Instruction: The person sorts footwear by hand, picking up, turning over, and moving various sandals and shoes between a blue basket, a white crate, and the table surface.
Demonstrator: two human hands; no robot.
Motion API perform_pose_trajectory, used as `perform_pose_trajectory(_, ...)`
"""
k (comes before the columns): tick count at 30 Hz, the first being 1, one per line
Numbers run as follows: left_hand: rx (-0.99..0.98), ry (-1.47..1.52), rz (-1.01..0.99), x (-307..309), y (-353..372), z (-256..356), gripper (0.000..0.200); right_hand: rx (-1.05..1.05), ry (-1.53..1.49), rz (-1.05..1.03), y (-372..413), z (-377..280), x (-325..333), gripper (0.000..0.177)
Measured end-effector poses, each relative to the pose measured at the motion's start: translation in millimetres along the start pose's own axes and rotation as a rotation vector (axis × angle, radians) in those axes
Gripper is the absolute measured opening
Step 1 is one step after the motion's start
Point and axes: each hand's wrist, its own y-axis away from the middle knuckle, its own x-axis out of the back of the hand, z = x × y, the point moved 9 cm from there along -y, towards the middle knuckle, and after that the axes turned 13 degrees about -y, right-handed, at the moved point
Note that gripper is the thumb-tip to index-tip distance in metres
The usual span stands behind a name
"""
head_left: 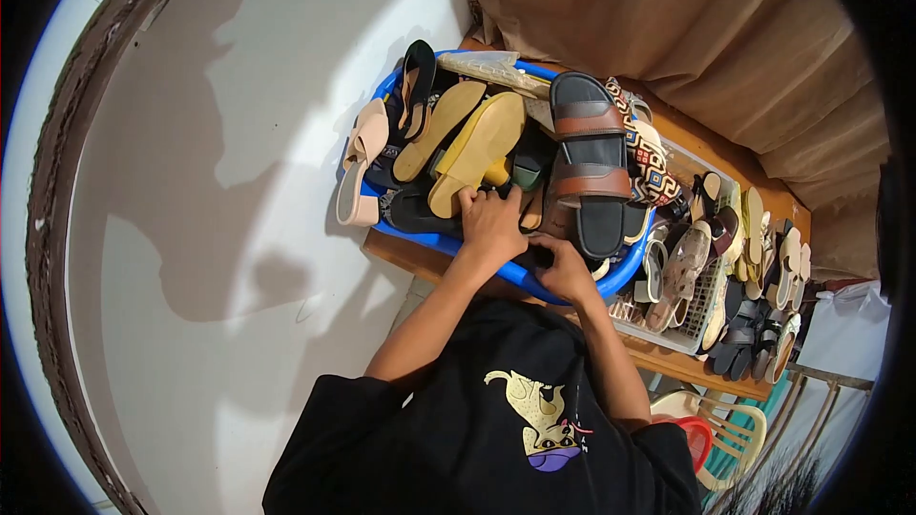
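Note:
Both my hands reach into a blue plastic basin [523, 283] heaped with sandals. My left hand [493, 227] is closed, its fingers bent down into the pile beside the toe of a yellow-soled sandal [485, 141]. Close by at the front rim, my right hand [565, 270] curls its fingers inward, also closed. What either hand grips is hidden. A large black and brown slide sandal [590, 157] lies on top, to the right of my hands. At the basin's left edge rests a pale pink heeled sandal [363, 157], with a black thong sandal [417, 86] behind it.
Right of the basin, a white plastic basket [704, 300] holds more footwear, with several pairs beyond it on the wooden table [658, 351]. A brown curtain [658, 29] hangs behind and a white wall [191, 229] stands left. Below right is a cream plastic chair [749, 439].

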Motion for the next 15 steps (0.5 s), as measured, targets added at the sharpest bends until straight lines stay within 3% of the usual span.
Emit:
perform_pose_trajectory(1, -0.026, -0.039, 0.198, 15, 6, -3, 0.062, 0.001, 0.002, 0.008, 2, -5, -2, 0.047)
perform_pose_trajectory(6, -0.067, 0.128, 0.113, 39, -2, -22, 0.051, 0.119, 0.125, 0.141, 8, -65, -12, 0.033)
perform_pose_trajectory(7, -0.068, 0.134, 0.036, 43, -5, -27, 0.051, 0.212, 0.108, 0.172, 9, -80, -11, 0.031)
perform_pose_trajectory(14, -0.389, 0.052, -0.492, 51, -65, -33, 0.067, 0.161, 0.194, 0.374, 20, -171, 45, 0.032)
perform_pose_trajectory(15, -0.407, 0.038, -0.545, 52, -72, -31, 0.065, 0.278, 0.223, 0.418, 24, -181, 53, 0.031)
